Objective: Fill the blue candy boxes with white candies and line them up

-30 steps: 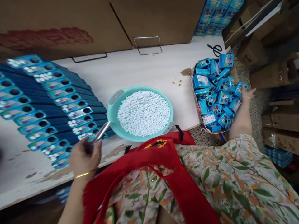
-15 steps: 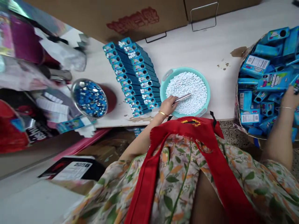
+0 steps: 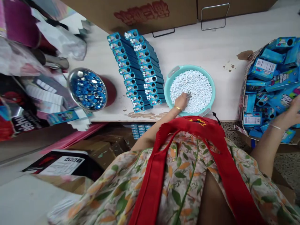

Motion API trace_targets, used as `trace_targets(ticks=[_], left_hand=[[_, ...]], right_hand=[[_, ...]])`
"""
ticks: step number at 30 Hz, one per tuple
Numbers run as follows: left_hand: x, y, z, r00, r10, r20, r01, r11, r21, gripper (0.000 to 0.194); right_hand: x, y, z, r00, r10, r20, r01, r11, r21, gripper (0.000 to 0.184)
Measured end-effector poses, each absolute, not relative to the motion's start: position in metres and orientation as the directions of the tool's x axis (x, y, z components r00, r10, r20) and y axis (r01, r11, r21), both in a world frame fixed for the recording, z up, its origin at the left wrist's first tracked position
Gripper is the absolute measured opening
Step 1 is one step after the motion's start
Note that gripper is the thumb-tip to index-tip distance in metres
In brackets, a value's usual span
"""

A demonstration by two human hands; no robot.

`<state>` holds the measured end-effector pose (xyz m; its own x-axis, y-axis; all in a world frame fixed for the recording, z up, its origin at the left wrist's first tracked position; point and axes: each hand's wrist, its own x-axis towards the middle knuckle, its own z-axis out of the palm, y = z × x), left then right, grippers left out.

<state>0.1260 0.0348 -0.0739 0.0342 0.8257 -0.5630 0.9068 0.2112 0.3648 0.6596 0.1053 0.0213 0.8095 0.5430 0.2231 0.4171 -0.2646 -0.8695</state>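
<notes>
My left hand (image 3: 181,102) reaches into a teal basin (image 3: 167,85) heaped with small white pellets (image 3: 194,86). Its fingers are curled around a thin metal tool, of which only a short grey tip shows, pushed into the pellets. Just left of the basin, two rows of blue boxes (image 3: 138,72) lie on the table with their round holes facing up. My right hand (image 3: 293,108) lies at the frame's right edge among loose blue boxes (image 3: 267,68) piled in a cardboard carton (image 3: 242,93). Its fingers are partly cut off, so its grip is unclear.
A metal bowl of blue caps (image 3: 87,90) stands at the table's left end beside cluttered packaging. Big cardboard boxes (image 3: 140,12) and wire frames (image 3: 214,17) line the back. More cartons sit under the table edge (image 3: 110,117). A red apron covers my front.
My head turned left and back, bringing the metal bowl into view. My left hand carried the metal tool from the blue rows into the basin and down into the pellets. My right hand stayed in the carton.
</notes>
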Motion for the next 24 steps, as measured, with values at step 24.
trace_targets(ticks=[24], left_hand=[[0.059, 0.048, 0.006, 0.392, 0.91, -0.138, 0.672, -0.18, 0.719, 0.036]], right_hand=[[0.411, 0.052, -0.006, -0.164, 0.971, 0.173, 0.59, 0.237, -0.772, 0.04]])
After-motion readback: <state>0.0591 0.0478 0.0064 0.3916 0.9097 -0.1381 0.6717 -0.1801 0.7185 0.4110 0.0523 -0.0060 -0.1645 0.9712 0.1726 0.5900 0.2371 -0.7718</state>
